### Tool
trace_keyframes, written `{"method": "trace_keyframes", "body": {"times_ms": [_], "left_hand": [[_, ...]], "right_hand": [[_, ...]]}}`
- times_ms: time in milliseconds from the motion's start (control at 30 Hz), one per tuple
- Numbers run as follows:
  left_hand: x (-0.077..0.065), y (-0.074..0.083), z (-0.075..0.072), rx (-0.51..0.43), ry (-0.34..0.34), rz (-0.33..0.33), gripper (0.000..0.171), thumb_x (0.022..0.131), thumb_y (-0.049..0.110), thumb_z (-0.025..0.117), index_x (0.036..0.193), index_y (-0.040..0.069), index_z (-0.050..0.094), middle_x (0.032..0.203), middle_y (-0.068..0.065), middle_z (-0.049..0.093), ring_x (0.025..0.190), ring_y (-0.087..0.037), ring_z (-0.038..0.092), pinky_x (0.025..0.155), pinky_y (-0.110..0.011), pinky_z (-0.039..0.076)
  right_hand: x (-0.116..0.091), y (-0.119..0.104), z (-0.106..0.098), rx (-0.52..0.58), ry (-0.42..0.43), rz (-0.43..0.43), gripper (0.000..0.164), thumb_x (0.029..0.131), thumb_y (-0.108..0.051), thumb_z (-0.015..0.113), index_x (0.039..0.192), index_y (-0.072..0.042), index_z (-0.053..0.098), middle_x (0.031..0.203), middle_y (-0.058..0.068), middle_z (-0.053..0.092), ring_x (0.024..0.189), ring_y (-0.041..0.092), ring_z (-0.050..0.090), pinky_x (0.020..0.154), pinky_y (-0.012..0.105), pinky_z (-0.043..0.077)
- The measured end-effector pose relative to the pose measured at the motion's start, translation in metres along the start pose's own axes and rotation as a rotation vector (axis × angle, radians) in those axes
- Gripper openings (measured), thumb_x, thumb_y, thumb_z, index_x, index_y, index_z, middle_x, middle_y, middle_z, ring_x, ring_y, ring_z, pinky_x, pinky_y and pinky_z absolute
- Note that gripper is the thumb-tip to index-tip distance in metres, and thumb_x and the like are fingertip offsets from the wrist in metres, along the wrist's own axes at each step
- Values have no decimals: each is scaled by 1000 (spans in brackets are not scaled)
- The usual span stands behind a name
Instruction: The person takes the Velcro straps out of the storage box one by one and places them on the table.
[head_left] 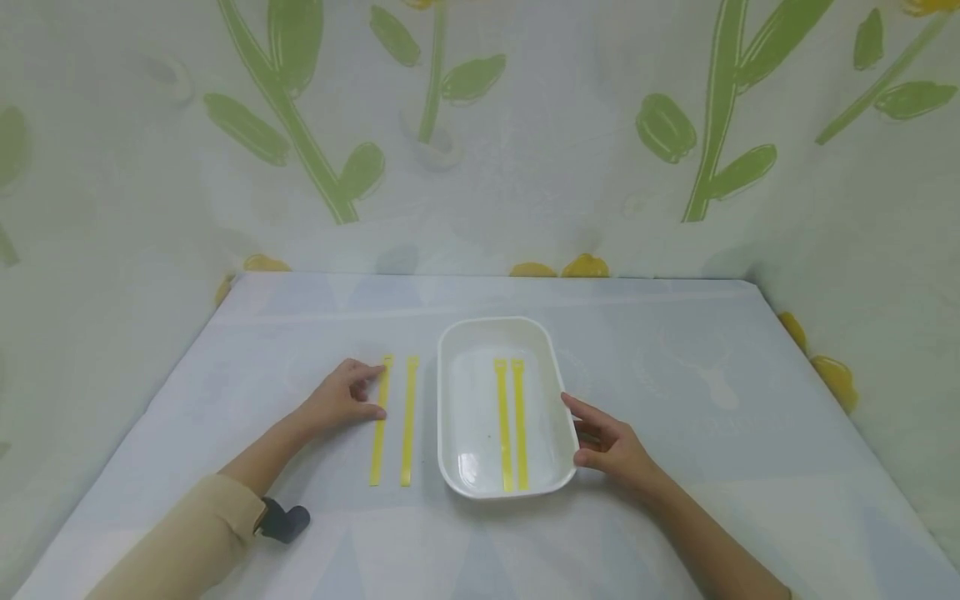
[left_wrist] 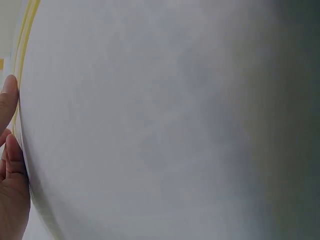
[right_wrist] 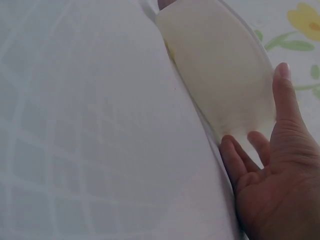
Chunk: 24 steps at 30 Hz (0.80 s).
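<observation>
A white rectangular tray (head_left: 442, 417) with rounded corners stands on the table, and two yellow cable ties (head_left: 504, 425) lie side by side inside it. Left of the tray, two more lie flat on the cloth. My left hand (head_left: 341, 398) is at the outer cable tie (head_left: 378, 454), index fingertip by its head and thumb lower along the strip; the inner cable tie (head_left: 408, 425) lies just right of it. In the left wrist view, the fingertips rest low at the cloth. My right hand (head_left: 615, 446) touches the tray's right side with extended fingers and thumb.
A pale patterned cloth covers the table (head_left: 675, 375). Behind it and at both sides hang curtains (head_left: 525, 167) with green leaves and yellow flowers. A dark strap end (head_left: 285, 521) sticks out at my left wrist by the beige sleeve (head_left: 187, 533).
</observation>
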<state>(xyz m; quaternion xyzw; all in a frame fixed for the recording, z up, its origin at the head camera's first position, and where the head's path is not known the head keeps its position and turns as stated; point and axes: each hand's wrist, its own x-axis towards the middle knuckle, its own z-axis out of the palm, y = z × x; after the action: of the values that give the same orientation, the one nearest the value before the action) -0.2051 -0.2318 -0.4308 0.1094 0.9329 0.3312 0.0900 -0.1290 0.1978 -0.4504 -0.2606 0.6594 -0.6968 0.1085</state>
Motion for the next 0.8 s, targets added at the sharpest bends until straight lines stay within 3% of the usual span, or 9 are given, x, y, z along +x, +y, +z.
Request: {"method": "trace_keyframes", "body": {"times_ms": [167, 400, 633, 800], "left_hand": [[1, 2, 3, 30, -33, 20, 76, 70, 35, 82, 133, 3, 53, 102, -7, 49, 86, -19, 43, 72, -28, 38], [3, 7, 6, 47, -60, 31, 73, 71, 33, 82, 133, 6, 54, 102, -7, 50, 85, -19, 42, 72, -28, 38], [6, 11, 4, 60, -98, 35, 71, 73, 32, 80, 135, 10, 53, 105, -9, 50, 85, -20, 41, 72, -30, 37], [6, 11, 4, 66, -95, 40, 78, 73, 30, 81, 137, 1, 47, 109, -12, 53, 90, -21, 45, 77, -31, 40]], "right_hand": [[0, 0, 0, -31, 19, 19, 71, 85, -11, 70, 145, -1, 33, 136, 6, 53, 111, 12, 59, 85, 27, 53], [0, 1, -1, -15, 10, 20, 72, 85, -10, 70, 145, -1, 33, 139, -5, 50, 113, 11, 59, 85, 26, 52], [1, 1, -2, -14, -4, -7, 71, 85, -7, 69, 145, 1, 32, 141, -8, 49, 115, 11, 57, 87, 26, 52], [1, 2, -2, -5, -12, -16, 71, 85, -7, 69, 145, 1, 32, 141, -8, 49, 116, 12, 57, 87, 26, 52]]}}
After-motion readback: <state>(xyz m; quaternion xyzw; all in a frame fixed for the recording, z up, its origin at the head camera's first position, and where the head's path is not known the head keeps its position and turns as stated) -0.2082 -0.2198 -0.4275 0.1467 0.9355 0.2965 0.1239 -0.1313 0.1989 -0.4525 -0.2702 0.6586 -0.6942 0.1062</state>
